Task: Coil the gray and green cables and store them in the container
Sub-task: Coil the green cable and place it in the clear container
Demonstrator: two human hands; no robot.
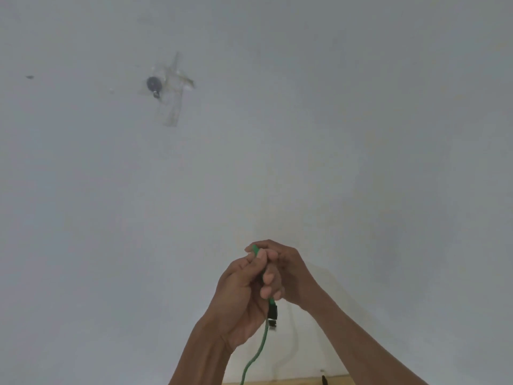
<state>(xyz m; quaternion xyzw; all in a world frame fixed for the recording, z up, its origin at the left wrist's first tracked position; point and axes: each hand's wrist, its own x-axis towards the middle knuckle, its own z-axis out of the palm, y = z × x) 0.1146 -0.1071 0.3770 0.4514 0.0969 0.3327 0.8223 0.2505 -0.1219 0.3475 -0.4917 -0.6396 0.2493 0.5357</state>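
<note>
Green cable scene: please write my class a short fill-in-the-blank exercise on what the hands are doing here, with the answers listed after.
1. Both hands hold a cable whose colour is ____.
2. The black connector hangs just ____ the left hand and right hand.
3. Behind the hands is a plain white ____.
4. Clear tape on it holds a small ____ disc.

Answers: green; below; wall; dark

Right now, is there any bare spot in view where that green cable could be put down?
Hardly. The view is mostly wall. Only a thin wooden strip shows at the bottom edge, between the forearms, with a dark object on it. Both hands, left hand and right hand, crowd around the green cable.
</note>
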